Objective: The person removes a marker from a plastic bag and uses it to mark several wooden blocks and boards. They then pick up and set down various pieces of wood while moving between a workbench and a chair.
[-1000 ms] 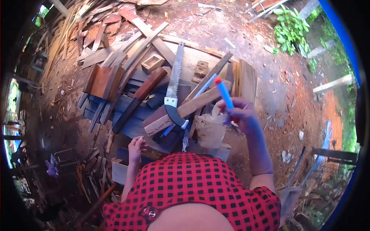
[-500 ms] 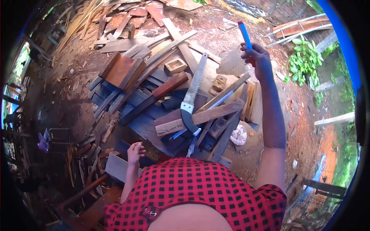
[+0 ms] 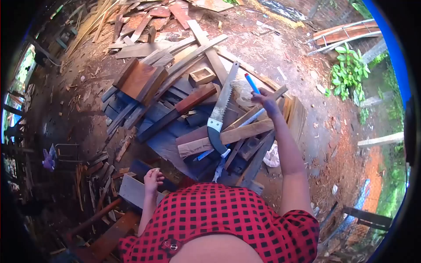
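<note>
Blue stick (image 3: 251, 83) in right hand (image 3: 266, 101), upper right of centre.
Left hand (image 3: 153, 180), lower left: curled, fingertip contact unclear; saw (image 3: 224, 104) mid-frame; right fingers clamped on stick; its long axis slants, red end toward upper left.

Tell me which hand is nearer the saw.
Right. The right hand, holding a pen, is just right of the blade; the left hand is farther off, below and left of the handle.
</note>
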{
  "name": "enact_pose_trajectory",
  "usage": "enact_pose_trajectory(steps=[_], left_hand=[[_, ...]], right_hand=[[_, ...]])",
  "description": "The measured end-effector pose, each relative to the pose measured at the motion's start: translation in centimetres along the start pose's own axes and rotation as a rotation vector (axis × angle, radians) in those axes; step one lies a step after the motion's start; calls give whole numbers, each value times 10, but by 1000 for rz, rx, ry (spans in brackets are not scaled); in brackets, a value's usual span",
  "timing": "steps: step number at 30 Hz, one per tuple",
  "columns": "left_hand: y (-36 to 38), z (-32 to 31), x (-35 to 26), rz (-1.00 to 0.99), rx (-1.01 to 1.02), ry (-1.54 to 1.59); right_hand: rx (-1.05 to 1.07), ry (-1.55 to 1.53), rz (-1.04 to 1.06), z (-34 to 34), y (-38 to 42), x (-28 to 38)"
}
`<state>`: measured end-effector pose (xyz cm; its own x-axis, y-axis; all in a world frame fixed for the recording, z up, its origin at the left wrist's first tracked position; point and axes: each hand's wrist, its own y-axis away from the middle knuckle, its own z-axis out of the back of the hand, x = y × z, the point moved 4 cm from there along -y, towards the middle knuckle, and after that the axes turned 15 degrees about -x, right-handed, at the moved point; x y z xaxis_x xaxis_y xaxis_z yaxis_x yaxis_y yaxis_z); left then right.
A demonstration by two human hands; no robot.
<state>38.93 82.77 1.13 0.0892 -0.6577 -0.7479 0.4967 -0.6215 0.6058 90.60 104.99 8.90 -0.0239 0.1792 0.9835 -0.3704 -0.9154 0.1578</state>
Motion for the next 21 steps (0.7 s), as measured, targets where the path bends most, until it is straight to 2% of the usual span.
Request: enact_pose_trajectory(steps=[3,4,5,7,9,12,14,15,17,19,21], left_hand=[[-1,-9,-6,-5,34,-3],[-1,-12,-8,-7,42,-11],[0,-16,-12,-16,57,-15],[-2,-19,-16,-31,75,-23],[-4,-22,-19,-62,92,-30],[-8,-22,-22,-82,93,-64],[-9,-21,-23,-73,75,-76],[-10,-19,-23,-62,51,-78],[-13,-17,-18,-58,63,-71],[-13,-17,-16,-50,67,-60],[-11,-18,-15,-28,68,-71]], right_hand=[[75,39,-103,-2,7,-31],[54,256,-23,0,13,-26],[46,253,-27,-2,21,-22],[-85,85,-245,-1,31,-22],[-89,106,-206,5,21,-32],[-106,273,-267,15,5,-42],[-135,737,5,16,-1,-34],[-144,735,-2,16,1,-36],[-224,864,111,13,9,-23],[-188,852,83,12,11,-23],[-36,1047,31,6,6,-30]])
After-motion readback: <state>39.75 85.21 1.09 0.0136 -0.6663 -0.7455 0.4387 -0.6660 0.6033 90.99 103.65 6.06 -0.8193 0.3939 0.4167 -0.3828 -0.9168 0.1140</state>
